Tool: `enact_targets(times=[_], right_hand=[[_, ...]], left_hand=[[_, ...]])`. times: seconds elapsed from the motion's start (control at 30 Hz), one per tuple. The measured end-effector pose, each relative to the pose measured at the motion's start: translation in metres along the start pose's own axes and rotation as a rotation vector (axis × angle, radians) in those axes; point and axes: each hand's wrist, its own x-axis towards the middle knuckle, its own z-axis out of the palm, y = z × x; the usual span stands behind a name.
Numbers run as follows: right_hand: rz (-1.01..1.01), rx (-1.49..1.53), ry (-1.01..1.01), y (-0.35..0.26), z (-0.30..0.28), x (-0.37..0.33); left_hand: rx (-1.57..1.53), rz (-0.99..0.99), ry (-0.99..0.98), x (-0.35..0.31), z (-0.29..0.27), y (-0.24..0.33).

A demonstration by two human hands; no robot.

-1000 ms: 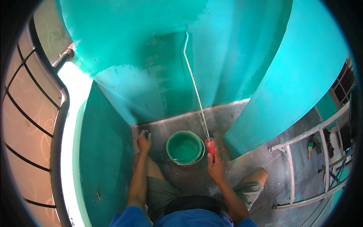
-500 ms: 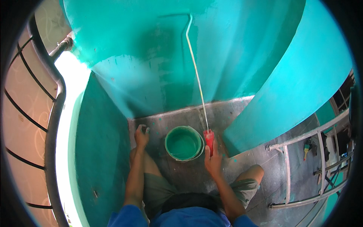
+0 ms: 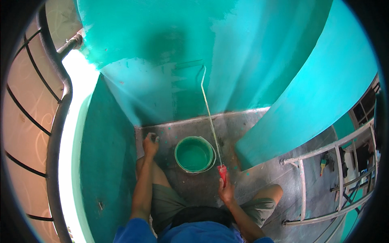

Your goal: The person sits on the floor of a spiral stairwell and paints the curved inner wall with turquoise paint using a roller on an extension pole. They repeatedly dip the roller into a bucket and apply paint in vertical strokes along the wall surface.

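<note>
My right hand (image 3: 227, 191) is wrapped round the red handle of a long paint roller (image 3: 209, 107). Its thin pale rod reaches forward to the turquoise wall (image 3: 133, 77). The roller's head, covered in green, lies against the lower wall and blends into it. Between my arms a bucket (image 3: 176, 156) with green paint stands on the floor, its wire handle tipped down on the right side. Over my left knee, left of the bucket, my left hand (image 3: 150, 145) has its fingers curled in, and nothing shows in it.
A low green side wall (image 3: 107, 154) rises at my left, with a dark metal railing (image 3: 60, 137) beyond. On the right are a curved turquoise wall (image 3: 308, 93) and a metal ladder (image 3: 303, 188) lying near a brush (image 3: 323, 167). Paint specks dot the grey tiled floor (image 3: 259, 178).
The roller's head has moved down the wall, and my right hand has drawn back toward my body with the handle. My left hand has stayed near my knee.
</note>
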Motion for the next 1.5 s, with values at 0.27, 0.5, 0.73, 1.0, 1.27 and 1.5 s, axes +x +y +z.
enact_targets(times=[0.27,0.5,0.73,1.0,1.27,1.5], right_hand=[[-0.187,0.0,0.114,-0.063,0.001,0.056],[-0.39,-0.048,0.22,-0.016,0.032,0.022],[-0.274,0.018,0.113,-0.069,0.03,0.042],[-0.344,-0.017,0.193,-0.039,0.047,0.015],[-0.353,0.056,0.134,-0.055,0.053,0.022],[-0.24,-0.018,0.073,-0.009,0.048,-0.014]], left_hand=[[-0.045,0.02,-0.006,-0.005,0.007,0.003],[-0.027,0.042,-0.008,0.001,0.009,-0.005],[-0.074,0.08,0.016,0.003,0.011,-0.02],[0.002,0.006,0.002,0.004,0.005,-0.012],[-0.013,-0.025,-0.049,0.004,-0.01,-0.004],[-0.041,-0.01,-0.038,0.003,-0.004,-0.004]])
